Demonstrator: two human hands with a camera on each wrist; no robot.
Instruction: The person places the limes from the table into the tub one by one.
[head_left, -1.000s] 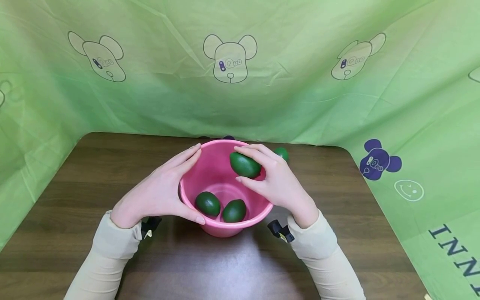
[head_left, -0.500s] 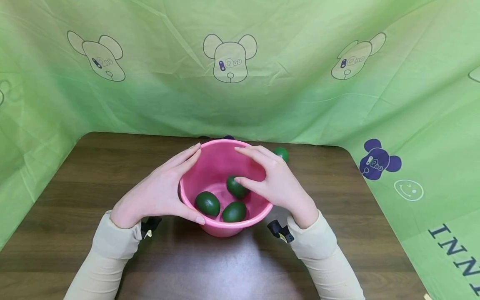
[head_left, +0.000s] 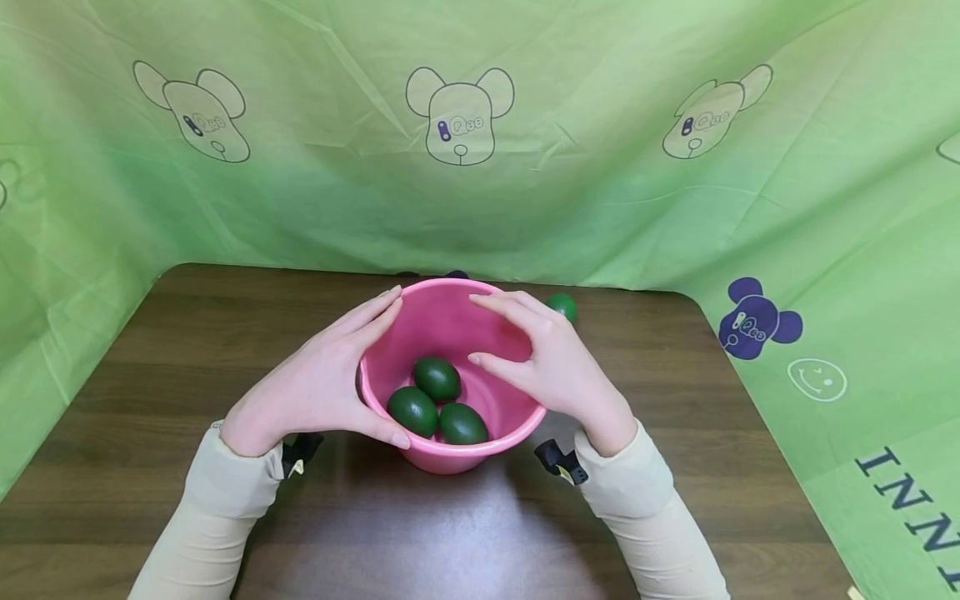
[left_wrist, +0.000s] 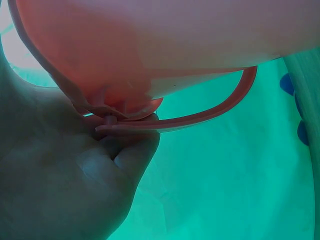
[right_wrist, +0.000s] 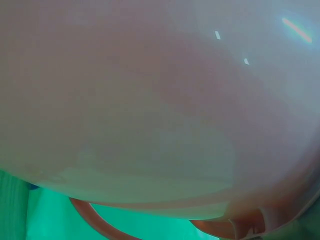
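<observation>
The pink bucket [head_left: 442,460] stands on the wooden table. My left hand [head_left: 311,383] holds its left side, thumb along the front rim and fingers at the back. In the left wrist view the bucket's handle [left_wrist: 215,112] hangs beside that hand. Three dark green avocados lie together at the bottom: a rear avocado [head_left: 437,379], a left avocado [head_left: 412,411] and a right avocado [head_left: 463,423]. Over the right rim is my right hand [head_left: 558,354], thumb and fingers apart with nothing between them. In the right wrist view the bucket wall [right_wrist: 150,110] fills most of the picture.
A brighter green round object [head_left: 562,307] sits behind the right hand, partly hidden by it. The brown table [head_left: 150,467] extends on both sides. A green printed cloth [head_left: 570,200] rises behind it and at the sides.
My right hand has let go of an avocado, which dropped into the bucket and rolled left against the other two. Those two shifted slightly. Both hands have stayed in place.
</observation>
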